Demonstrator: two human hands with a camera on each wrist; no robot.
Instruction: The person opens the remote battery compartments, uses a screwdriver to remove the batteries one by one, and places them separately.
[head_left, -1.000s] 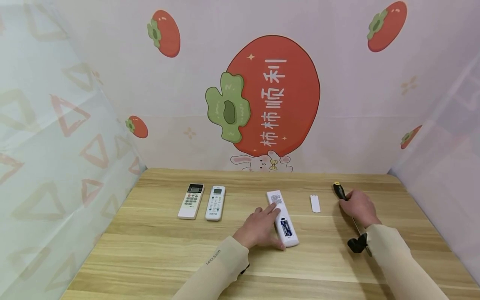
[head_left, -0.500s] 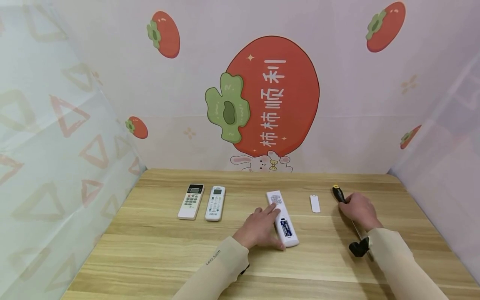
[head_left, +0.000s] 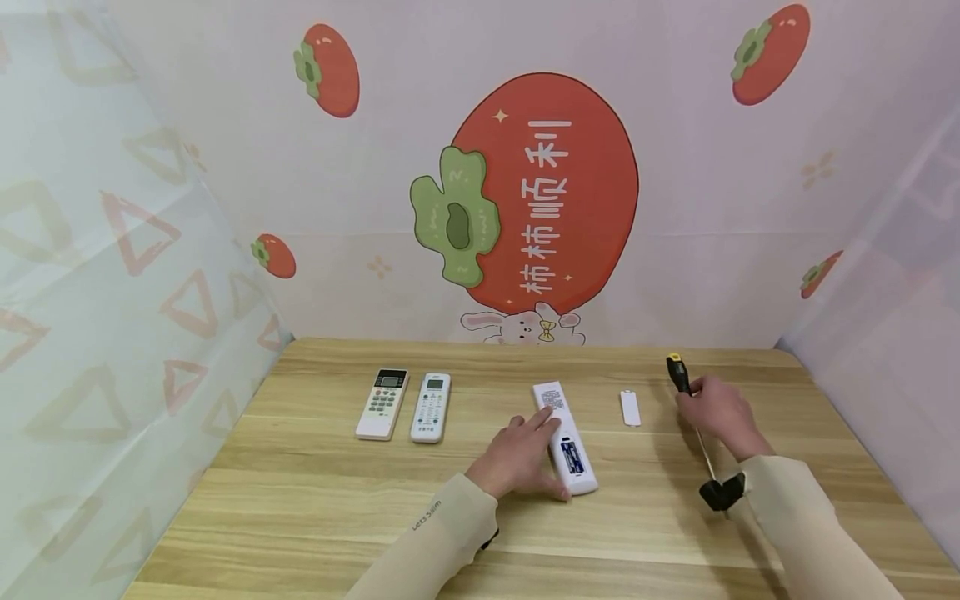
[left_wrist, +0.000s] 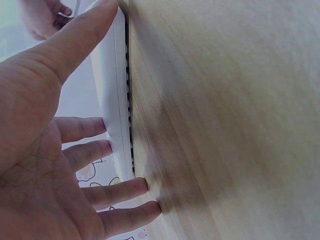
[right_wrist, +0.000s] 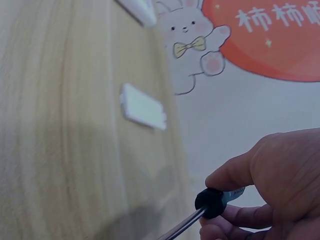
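Note:
A white remote control (head_left: 557,429) lies back up on the wooden table, its battery compartment uncovered and batteries showing inside. My left hand (head_left: 521,457) rests against its left side, fingers fairly straight. In the left wrist view the thumb (left_wrist: 80,42) and two fingers touch the remote's body (left_wrist: 112,85), while the other two fingertips touch the table. My right hand (head_left: 723,414) holds a screwdriver (head_left: 678,372) by its black, yellow-tipped handle, shaft pointing back toward me. The right wrist view shows thumb and fingers pinching the handle (right_wrist: 212,201) near the shaft.
A small white battery cover (head_left: 630,408) lies between the remote and my right hand. Further left are two face-up remotes, one with a dark top (head_left: 382,404) and one white (head_left: 431,408). A printed cloth wall (head_left: 705,250) stands behind the table (head_left: 300,492).
My right hand has shifted slightly, and the screwdriver has turned, its handle end moving away and more of its shaft showing. The left hand and the remote have stayed put.

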